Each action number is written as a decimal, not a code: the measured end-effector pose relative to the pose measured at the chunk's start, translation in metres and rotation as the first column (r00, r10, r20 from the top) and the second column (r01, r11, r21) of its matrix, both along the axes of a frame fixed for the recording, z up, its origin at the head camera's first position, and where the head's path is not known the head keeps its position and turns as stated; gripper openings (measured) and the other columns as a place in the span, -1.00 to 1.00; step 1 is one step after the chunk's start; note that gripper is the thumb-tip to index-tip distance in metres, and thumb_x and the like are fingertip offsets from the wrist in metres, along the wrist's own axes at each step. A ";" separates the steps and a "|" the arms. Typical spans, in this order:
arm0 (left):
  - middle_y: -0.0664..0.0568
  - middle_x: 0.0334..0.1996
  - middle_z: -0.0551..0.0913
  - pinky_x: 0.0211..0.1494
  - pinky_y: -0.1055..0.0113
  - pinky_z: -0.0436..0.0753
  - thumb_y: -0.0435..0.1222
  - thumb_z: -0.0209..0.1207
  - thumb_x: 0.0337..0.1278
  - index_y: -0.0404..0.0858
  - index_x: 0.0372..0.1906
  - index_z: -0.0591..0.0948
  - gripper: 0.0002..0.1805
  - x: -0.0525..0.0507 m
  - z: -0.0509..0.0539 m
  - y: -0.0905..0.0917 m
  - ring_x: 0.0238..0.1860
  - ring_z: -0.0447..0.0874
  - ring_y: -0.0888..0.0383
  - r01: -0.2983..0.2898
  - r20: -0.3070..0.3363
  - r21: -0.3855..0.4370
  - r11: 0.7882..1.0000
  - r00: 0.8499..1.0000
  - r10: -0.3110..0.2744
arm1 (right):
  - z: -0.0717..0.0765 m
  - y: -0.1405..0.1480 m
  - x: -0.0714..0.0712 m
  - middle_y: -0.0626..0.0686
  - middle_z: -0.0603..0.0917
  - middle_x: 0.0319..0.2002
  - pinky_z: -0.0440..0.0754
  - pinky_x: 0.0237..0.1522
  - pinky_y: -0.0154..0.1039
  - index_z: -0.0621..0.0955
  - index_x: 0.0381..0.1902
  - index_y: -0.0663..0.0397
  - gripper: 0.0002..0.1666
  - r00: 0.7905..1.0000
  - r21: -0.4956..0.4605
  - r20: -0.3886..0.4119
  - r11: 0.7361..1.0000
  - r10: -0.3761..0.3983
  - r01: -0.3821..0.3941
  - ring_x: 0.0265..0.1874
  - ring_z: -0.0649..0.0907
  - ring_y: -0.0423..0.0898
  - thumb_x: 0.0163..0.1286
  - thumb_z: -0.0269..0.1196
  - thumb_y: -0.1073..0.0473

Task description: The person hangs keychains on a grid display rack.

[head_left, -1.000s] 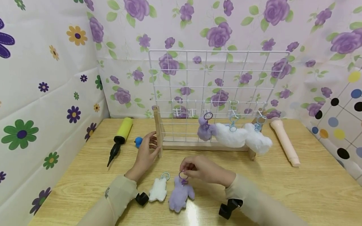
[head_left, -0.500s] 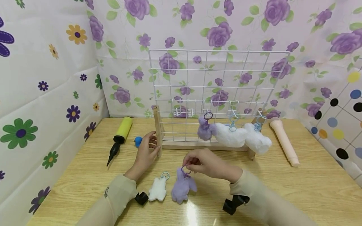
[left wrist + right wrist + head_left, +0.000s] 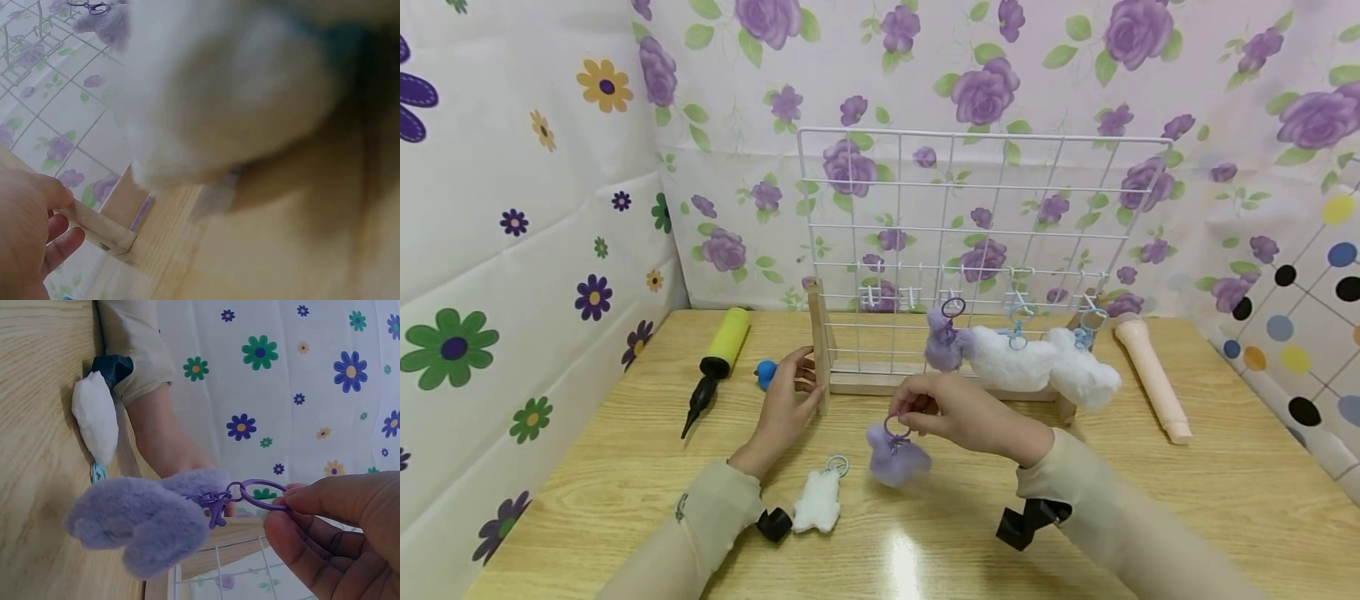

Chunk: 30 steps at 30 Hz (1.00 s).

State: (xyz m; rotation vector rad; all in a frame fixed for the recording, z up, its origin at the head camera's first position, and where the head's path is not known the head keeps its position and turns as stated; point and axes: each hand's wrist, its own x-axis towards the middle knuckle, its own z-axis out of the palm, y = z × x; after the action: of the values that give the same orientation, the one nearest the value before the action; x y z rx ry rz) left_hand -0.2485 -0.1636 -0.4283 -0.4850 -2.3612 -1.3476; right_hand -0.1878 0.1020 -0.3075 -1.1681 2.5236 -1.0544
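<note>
My right hand [image 3: 958, 414] pinches the purple ring [image 3: 262, 494] of a purple plush keychain [image 3: 897, 457], which hangs from it above the table. In the right wrist view the plush [image 3: 147, 519] dangles from its ring and clasp. My left hand [image 3: 786, 406] grips the left wooden post [image 3: 820, 346] of a white wire rack [image 3: 917, 227]; in the left wrist view its fingers curl round the wood [image 3: 100, 228]. A white plush keychain [image 3: 817, 500] with a light blue ring lies beside my left wrist. One purple plush [image 3: 945, 343] and white ones [image 3: 1011, 358] hang on the rack's hooks.
A yellow and black pump [image 3: 727, 343] and a small blue object [image 3: 766, 374] lie left of the rack. At the right lies a pale pink cylindrical object [image 3: 1152, 379]. Patterned cloths [image 3: 722, 167] stand behind and at the sides of the table.
My right hand has moved up towards the rack, lifting the purple plush off the table. My left hand has stayed at the post.
</note>
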 end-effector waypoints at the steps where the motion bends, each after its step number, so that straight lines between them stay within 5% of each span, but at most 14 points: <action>1: -0.28 -0.02 0.50 -0.10 0.10 0.70 -0.56 0.19 0.14 -0.42 0.32 0.27 -0.37 0.000 0.000 0.000 -0.10 0.58 -0.09 0.001 0.002 -0.001 1.000 1.000 -0.001 | 0.001 0.001 -0.001 0.00 0.70 -0.32 0.68 -0.33 -0.39 0.63 -0.17 0.13 -0.89 1.000 0.002 -0.009 1.000 -0.002 0.002 -0.40 0.64 -0.29 0.38 0.19 0.29; 11: -0.28 -0.02 0.50 -0.10 0.08 0.70 -0.55 0.19 0.13 -0.41 0.33 0.27 -0.37 0.000 0.001 0.000 -0.11 0.57 -0.08 -0.002 0.004 -0.001 1.000 1.000 0.002 | 0.023 0.003 -0.012 -0.01 0.72 -0.33 0.68 -0.33 -0.37 0.64 -0.19 0.10 -0.89 0.990 0.008 -0.135 0.999 -0.039 0.041 -0.40 0.66 -0.26 0.35 0.22 0.30; 30: -0.28 -0.03 0.51 -0.11 0.10 0.71 -0.56 0.20 0.12 -0.42 0.33 0.27 -0.35 0.000 0.000 0.000 -0.12 0.59 -0.09 -0.014 0.003 -0.010 1.000 1.000 0.014 | 0.066 0.010 -0.037 0.04 0.70 -0.35 0.67 -0.35 -0.32 0.64 -0.19 0.15 -0.89 0.962 -0.006 -0.225 0.987 -0.157 0.160 -0.43 0.66 -0.13 0.36 0.21 0.31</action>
State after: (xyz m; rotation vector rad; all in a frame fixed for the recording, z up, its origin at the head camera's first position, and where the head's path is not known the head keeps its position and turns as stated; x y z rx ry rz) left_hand -0.2482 -0.1633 -0.4280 -0.4687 -2.3705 -1.3311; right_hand -0.2245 0.1117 -0.2413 -1.1580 2.8355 -0.9889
